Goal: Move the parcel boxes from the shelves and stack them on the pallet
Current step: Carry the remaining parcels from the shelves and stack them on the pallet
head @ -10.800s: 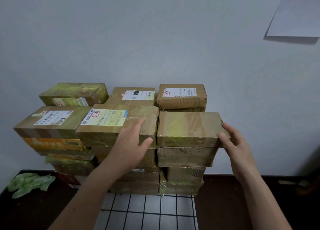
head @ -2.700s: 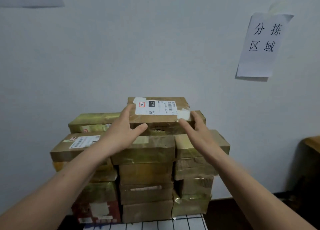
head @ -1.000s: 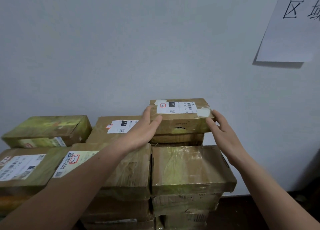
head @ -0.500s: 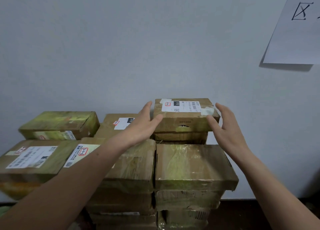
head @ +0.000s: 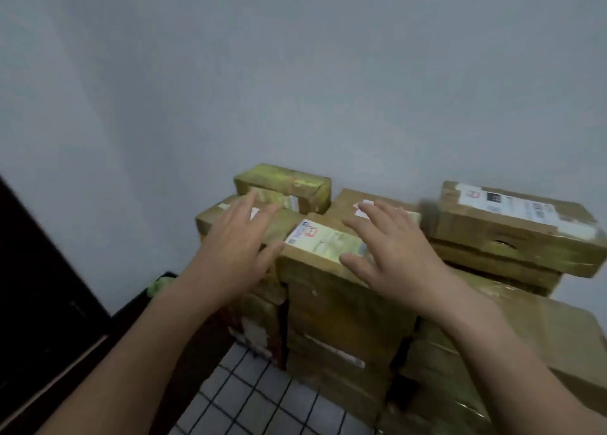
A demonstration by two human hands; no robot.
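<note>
Both empty and spread, left hand [head: 235, 257], right hand [head: 397, 260] over box [head: 323, 247]; taped cardboard likely stiff, slick, light, so grip opposite ends.

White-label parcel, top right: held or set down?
Set down. The white-label parcel lies flat on the box beneath; the left hand and right hand are both off it, fingers spread.

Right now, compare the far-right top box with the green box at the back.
The right box is brown with a white label on top; the green box is wrapped in greenish tape, top bare. The right box has a hole in its front; the green box shows none. Both lie flat on other boxes.
</note>
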